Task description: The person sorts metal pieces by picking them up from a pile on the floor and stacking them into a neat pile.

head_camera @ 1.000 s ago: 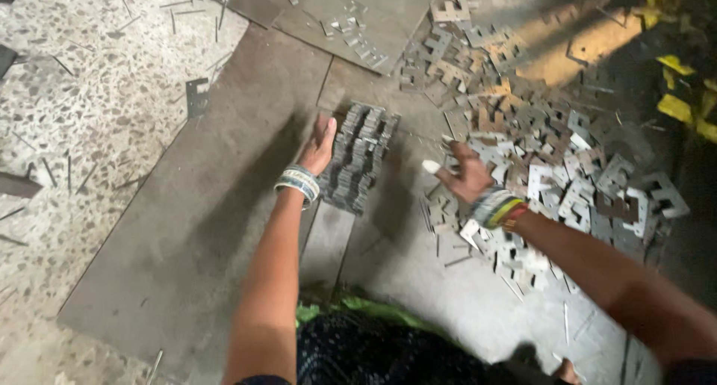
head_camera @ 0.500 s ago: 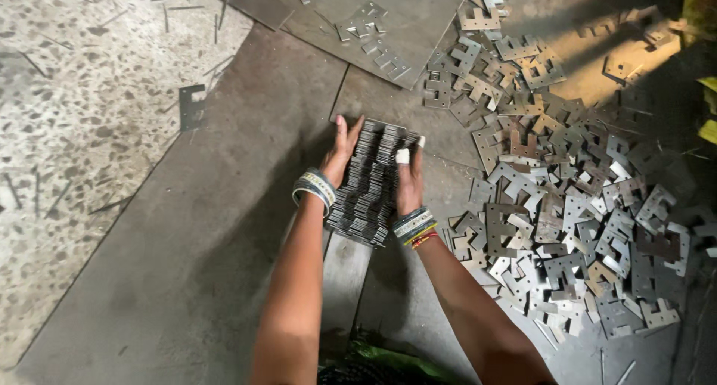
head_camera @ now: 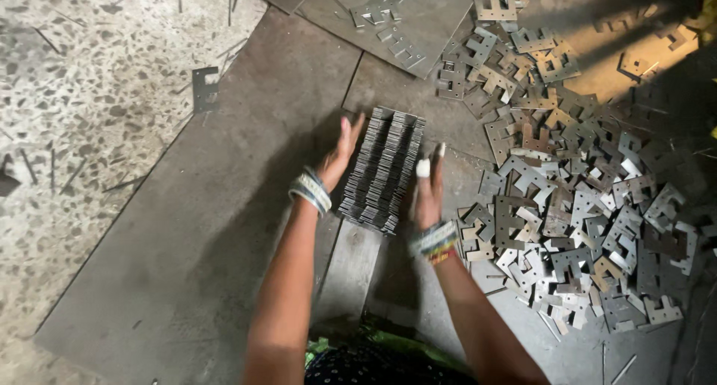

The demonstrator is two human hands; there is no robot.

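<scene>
Both hands, left hand (head_camera: 340,155) and right hand (head_camera: 429,187), now press open-palmed against the stacked metal plates (head_camera: 384,168), likely heavy, stiff, sharp-edged, best squeezed at the sides.

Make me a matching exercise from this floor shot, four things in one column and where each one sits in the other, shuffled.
Things:
1. left hand
2. right hand
3. loose heap of stamped metal pieces
4. single flat metal piece

Places:
A. alone at the edge of the speckled floor, left of the grey sheet
B. spread over the floor at the right
C. against the left side of the stack of metal plates
D. against the stack's right side, with a taped fingertip

Pairs: 1-C, 2-D, 3-B, 4-A
</scene>
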